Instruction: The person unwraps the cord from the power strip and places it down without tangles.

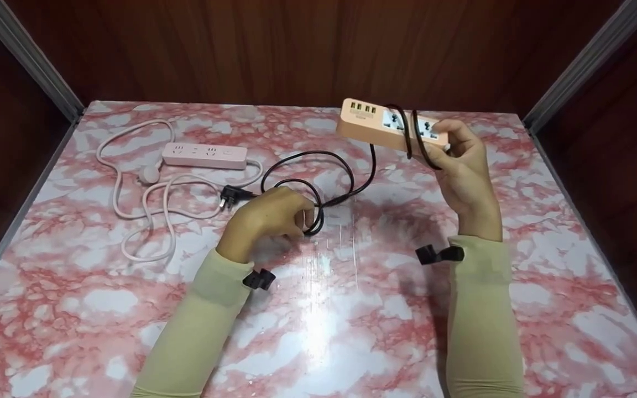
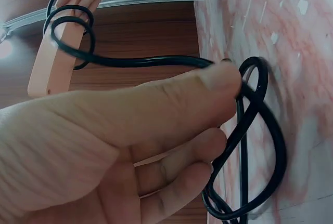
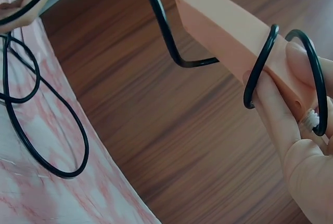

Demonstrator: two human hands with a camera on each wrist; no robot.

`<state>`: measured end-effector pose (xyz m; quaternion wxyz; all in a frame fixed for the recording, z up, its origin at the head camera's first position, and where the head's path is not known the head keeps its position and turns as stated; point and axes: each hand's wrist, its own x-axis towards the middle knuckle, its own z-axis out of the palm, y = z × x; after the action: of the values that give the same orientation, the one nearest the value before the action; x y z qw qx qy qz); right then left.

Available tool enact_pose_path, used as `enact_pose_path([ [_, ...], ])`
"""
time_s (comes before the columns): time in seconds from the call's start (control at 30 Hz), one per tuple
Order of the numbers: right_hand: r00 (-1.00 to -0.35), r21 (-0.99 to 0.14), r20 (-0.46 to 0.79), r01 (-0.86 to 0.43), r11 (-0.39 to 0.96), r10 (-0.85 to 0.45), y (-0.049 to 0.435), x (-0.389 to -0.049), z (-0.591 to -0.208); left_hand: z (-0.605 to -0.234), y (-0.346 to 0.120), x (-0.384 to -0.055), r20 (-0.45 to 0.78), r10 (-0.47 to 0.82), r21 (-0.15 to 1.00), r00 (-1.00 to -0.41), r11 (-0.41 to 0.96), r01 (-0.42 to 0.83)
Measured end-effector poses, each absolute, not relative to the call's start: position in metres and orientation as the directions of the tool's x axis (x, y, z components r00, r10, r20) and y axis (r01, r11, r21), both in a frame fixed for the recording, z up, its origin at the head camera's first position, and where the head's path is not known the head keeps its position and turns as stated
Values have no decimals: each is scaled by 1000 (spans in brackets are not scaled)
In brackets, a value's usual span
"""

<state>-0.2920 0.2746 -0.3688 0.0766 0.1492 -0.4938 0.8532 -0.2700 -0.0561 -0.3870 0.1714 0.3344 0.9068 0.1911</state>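
Observation:
My right hand (image 1: 466, 174) holds a peach-orange power strip (image 1: 368, 131) above the table, gripping its right end. Its top face shows several USB ports and white socket panels. Loops of black cord (image 1: 374, 160) wrap around the strip near that hand, and in the right wrist view the cord leaves the body (image 3: 223, 24) by a white ribbed collar (image 3: 311, 119). Low over the table, my left hand (image 1: 269, 215) pinches the cord (image 2: 151, 61) between thumb and fingers. The remaining cord lies in loose loops beside it, and its black plug (image 1: 234, 195) rests left of the hand.
A pink power strip (image 1: 205, 156) lies at the back left, its pale cord (image 1: 116, 188) spread in loose curves beside its plug (image 1: 150, 174). The black plug lies close to that cord. Dark wood panels (image 1: 274, 50) enclose the red-and-white marbled table (image 1: 351, 331).

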Motion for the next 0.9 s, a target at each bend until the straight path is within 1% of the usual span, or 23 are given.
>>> enact_pose_path([
  [0.1, -944, -819, 329, -278, -501, -15, 274, -292, -369, -382, -58, -270, -157, 681, 487, -715, 683, 543],
  [0.17, -944, -818, 328, -279, -503, -11, 274, -292, -369, -377, -60, -269, -117, 682, 515, -722, 663, 544],
  [0.37, -943, -819, 332, -284, -498, -10, 274, -292, -369, -359, -62, -262, 86, 654, 564, -751, 589, 578],
  [0.53, -942, -826, 335, -289, -484, -9, 272, -292, -370, -353, -54, -255, 239, 603, 567, -761, 549, 614],
  [0.63, -943, -827, 334, -291, -481, -4, 272, -292, -370, -354, -44, -252, 314, 567, 545, -762, 550, 633],
  [0.77, -943, -829, 332, -293, -476, 1, 271, -291, -370, -359, -32, -251, 383, 520, 519, -763, 562, 644],
  [0.9, -942, -829, 335, -296, -474, 1, 271, -292, -370, -363, -24, -250, 405, 486, 525, -774, 569, 632],
])
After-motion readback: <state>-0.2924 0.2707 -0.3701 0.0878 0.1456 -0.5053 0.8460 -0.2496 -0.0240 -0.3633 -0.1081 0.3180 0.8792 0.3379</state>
